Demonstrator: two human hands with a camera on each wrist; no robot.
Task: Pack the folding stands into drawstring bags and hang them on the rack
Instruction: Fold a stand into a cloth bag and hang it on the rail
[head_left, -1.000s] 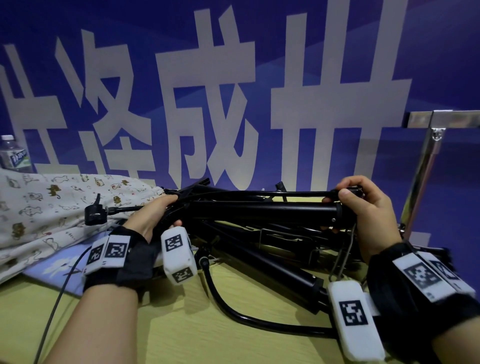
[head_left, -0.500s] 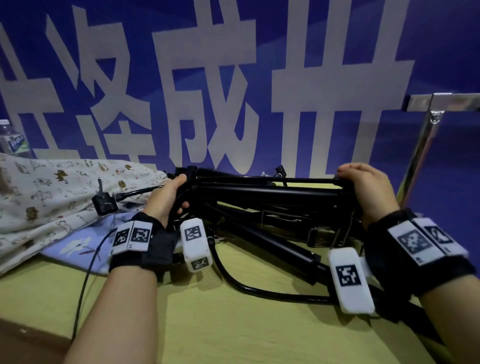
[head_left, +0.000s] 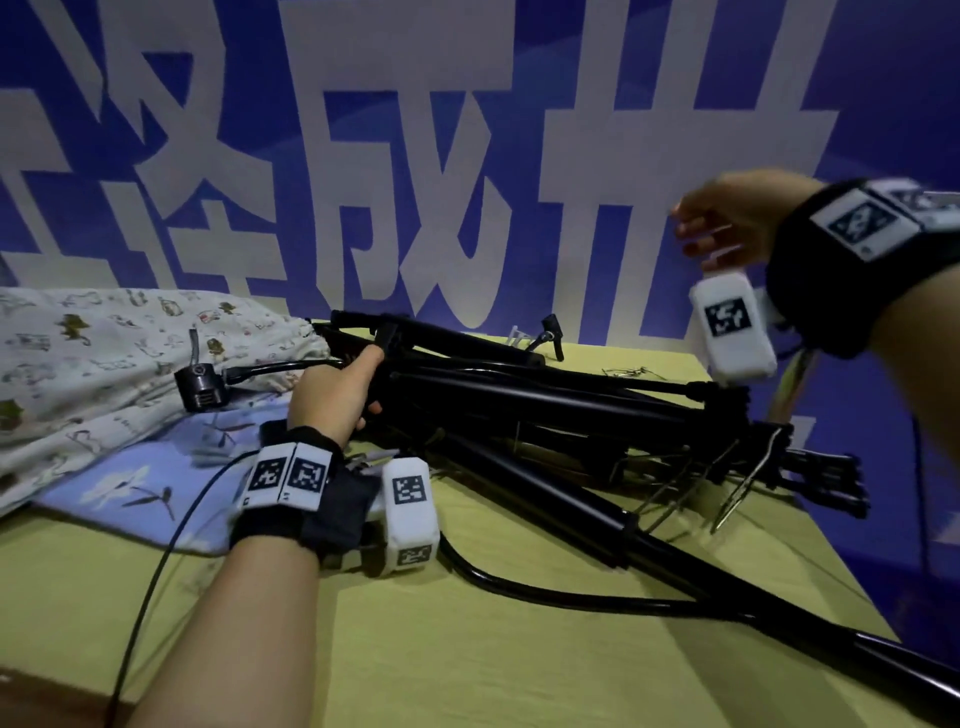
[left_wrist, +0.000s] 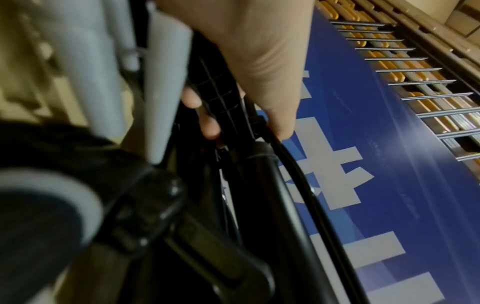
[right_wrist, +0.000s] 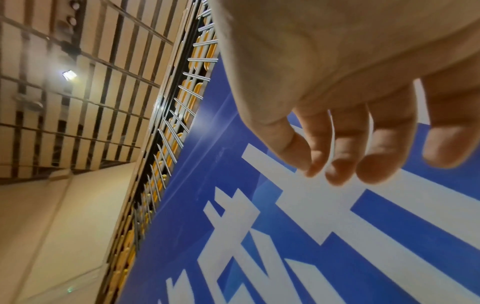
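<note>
Several black folding stands (head_left: 545, 410) lie in a pile on the yellow table (head_left: 467, 649). My left hand (head_left: 337, 389) grips the left end of the top stand (left_wrist: 228, 107), fingers curled round its black bracket. My right hand (head_left: 727, 218) hangs in the air above the right end of the pile, fingers (right_wrist: 337, 156) loosely bent and holding nothing. A white patterned drawstring bag (head_left: 93, 374) lies at the left of the table, with a light blue bag (head_left: 156, 478) under its near edge.
A blue banner (head_left: 519, 156) with large white characters stands right behind the table. A black cable (head_left: 545, 592) curves across the tabletop in front of the pile. A thin wire (head_left: 156, 582) runs along my left forearm. The table's right edge drops off near the stands' ends.
My right hand has let go of the right end of the top stand and risen above it. The left hand keeps its hold. The rack post at the right is now out of view.
</note>
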